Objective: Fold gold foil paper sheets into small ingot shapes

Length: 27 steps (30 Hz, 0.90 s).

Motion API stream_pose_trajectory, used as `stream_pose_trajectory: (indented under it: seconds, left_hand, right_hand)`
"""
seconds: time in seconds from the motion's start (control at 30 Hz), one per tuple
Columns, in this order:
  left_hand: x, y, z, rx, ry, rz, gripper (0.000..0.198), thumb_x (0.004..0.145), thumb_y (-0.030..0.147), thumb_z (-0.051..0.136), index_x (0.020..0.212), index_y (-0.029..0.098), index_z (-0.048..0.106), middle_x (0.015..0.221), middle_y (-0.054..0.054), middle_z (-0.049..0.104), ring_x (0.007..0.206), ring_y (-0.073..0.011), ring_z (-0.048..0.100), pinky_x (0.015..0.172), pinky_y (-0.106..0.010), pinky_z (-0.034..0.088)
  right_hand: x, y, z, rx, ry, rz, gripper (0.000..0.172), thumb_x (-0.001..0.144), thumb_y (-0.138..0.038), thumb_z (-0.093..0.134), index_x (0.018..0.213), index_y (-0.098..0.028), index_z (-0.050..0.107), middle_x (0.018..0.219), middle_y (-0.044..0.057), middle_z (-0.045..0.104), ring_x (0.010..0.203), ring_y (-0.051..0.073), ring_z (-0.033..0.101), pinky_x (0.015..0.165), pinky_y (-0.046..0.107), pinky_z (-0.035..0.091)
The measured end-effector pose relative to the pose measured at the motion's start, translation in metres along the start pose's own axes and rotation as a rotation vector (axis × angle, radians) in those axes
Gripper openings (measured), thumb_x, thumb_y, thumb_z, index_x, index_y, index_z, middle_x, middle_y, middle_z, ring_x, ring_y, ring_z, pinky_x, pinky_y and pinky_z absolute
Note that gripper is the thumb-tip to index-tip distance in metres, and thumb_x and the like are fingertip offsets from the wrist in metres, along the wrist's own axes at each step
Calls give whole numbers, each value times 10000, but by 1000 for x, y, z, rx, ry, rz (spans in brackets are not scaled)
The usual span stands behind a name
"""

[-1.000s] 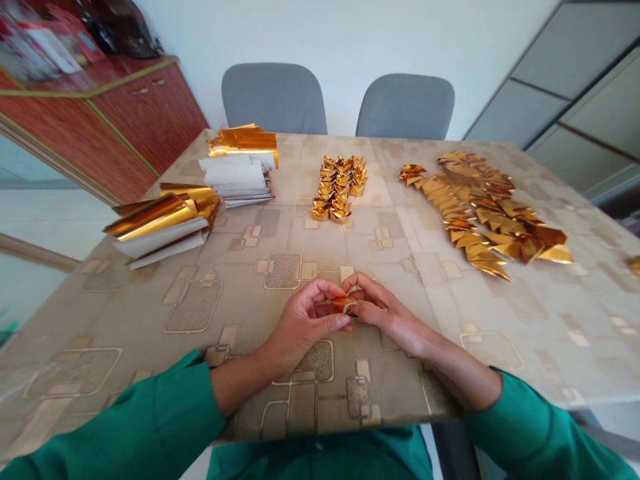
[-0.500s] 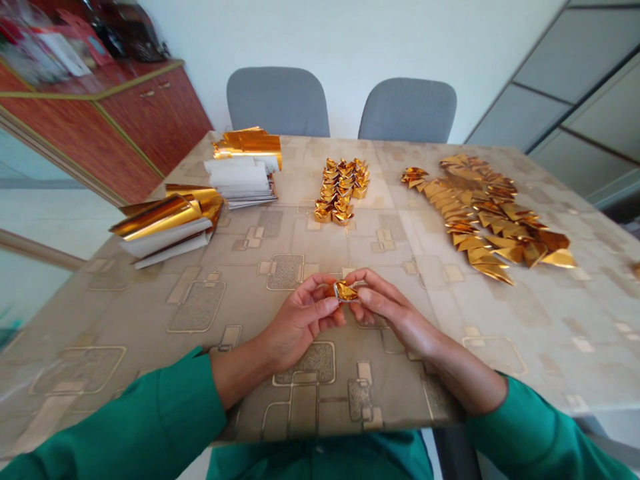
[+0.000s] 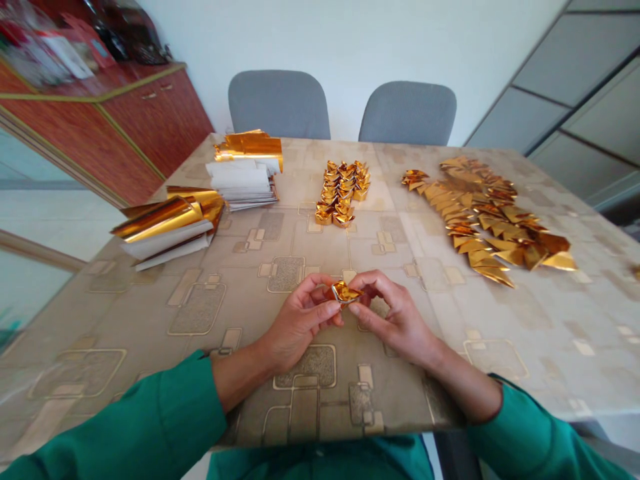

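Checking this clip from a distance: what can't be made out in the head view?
Head view:
Gold piece: underside hidden by the left hand and right hand.
Triangle pile: lower pieces hidden by overlapping ones.
Cabinet-top items: blurred, cut off by the top-left edge.
Gold scrap: cut off by the right edge.

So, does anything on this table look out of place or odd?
One thing does: a small gold foil piece lies alone at the far right of the patterned beige table cover, cut off by the picture's edge and well apart from the long pile of folded gold foil triangles.
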State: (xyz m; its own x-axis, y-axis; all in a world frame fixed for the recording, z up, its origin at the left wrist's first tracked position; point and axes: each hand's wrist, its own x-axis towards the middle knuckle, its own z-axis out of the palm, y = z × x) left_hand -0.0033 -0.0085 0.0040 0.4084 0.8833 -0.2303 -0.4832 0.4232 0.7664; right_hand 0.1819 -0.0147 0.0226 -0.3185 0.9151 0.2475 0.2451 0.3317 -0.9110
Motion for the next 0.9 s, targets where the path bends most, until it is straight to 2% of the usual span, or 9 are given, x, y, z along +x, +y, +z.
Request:
stream_pose_trajectory:
  seconds: [0.13, 0.27, 0.37, 0.47, 0.53, 0.6, 0.77, 0.9]
  left_hand:
    - [4, 2, -1, 281, 20, 150, 327, 734, 217, 792, 1002, 182, 608, 864, -21, 677, 757, -138, 620, 678, -249, 519]
    - [5, 1, -3, 439, 57, 155, 365, 757, 200, 744, 1098, 190, 610, 921, -14, 640, 697, -118, 626, 681, -249, 498]
    - [4, -1, -4, 497, 50, 155, 289, 782, 187, 699, 1062, 184, 628, 991, -27, 639, 686, -110, 636, 674, -243, 477]
    - [2, -2, -4, 538, 20, 154, 216, 789, 175, 681, 1003, 174, 650, 903, -25, 664, 700, -127, 635, 677, -243, 457]
    - [2, -3, -4, 556, 2, 156, 190, 795, 173, 670, 985, 173, 657, 824, -15, 661, 697, -134, 630, 671, -244, 447]
    - [2, -3, -4, 569, -7, 163, 174, 800, 175, 656, 974, 171, 657, 778, -6, 648, 689, -135, 623, 656, -240, 438]
    - [5, -5, -6, 610, -36, 198, 169, 806, 178, 618, 973, 165, 640, 745, 7, 618, 680, -130, 614, 623, -233, 430]
    - [6, -6, -9, 637, -62, 222, 180, 811, 174, 597, 985, 155, 637, 767, 8, 605, 680, -120, 612, 618, -230, 433]
  right_hand:
    - [3, 4, -7, -131, -3, -64, 90, 914, -238, 606, 995, -256, 644, 864, 21, 653, 734, 166, 561, 688, 300, 429]
    - [16, 21, -36, -351, 19, -118, 102, 931, -226, 569, 989, -247, 651, 904, 39, 659, 764, 175, 564, 685, 295, 417]
    - [39, 40, -70, -625, 38, -96, 108, 930, -222, 543, 967, -222, 644, 908, 55, 653, 735, 177, 558, 673, 297, 399]
    - [71, 58, -98, -903, 4, -56, 148, 942, -250, 514, 959, -201, 653, 955, 88, 674, 820, 208, 589, 677, 298, 379]
    - [94, 66, -109, -1072, -41, -20, 177, 946, -277, 508, 997, -194, 656, 966, 102, 682, 810, 212, 590, 645, 293, 354]
    - [116, 73, -114, -1220, -120, -2, 200, 943, -290, 511, 1046, -191, 651, 988, 113, 680, 803, 206, 582, 622, 285, 332]
    - [155, 83, -113, -1267, -166, -33, 212, 947, -257, 480, 1010, -202, 675, 943, 93, 678, 798, 203, 570, 631, 286, 340]
    - [169, 90, -112, -1269, -170, -92, 227, 945, -226, 477, 1056, -229, 676, 1122, 85, 652, 963, 216, 572, 713, 288, 398]
